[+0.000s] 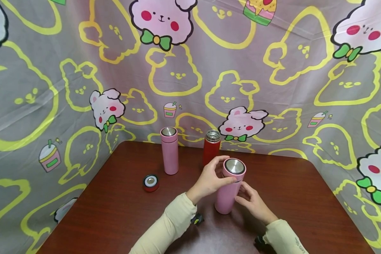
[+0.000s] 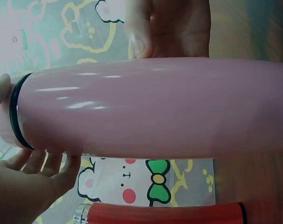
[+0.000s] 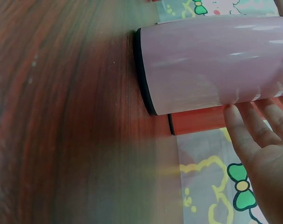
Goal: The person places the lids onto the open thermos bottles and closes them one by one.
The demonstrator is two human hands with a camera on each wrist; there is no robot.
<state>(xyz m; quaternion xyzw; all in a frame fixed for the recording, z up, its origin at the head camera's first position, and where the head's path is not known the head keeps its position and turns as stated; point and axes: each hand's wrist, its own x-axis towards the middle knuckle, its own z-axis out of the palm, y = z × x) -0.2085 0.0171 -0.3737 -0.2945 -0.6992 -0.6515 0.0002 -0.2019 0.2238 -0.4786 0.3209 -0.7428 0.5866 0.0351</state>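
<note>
A pink thermos bottle [image 1: 227, 197] with a steel-topped lid [image 1: 235, 166] stands between the two hands. My left hand [image 1: 212, 177] grips it around the lid, thumb in front and fingers on the far side. On the bottle's right side, my right hand [image 1: 255, 204] holds the body, its fingers [image 3: 246, 133] and thumb [image 2: 138, 44] against the wall. A dark ring [image 2: 21, 112] shows at the seam below the lid. Behind the left hand stands a red thermos [image 1: 211, 150] without a lid, its steel mouth bare.
Another pink thermos [image 1: 170, 155], lid on, stands upright at the back left. A red-rimmed lid [image 1: 151, 182] lies with its inner side up on the brown table [image 1: 114, 211]. A patterned cloth [image 1: 177, 74] hangs behind the table and along its sides.
</note>
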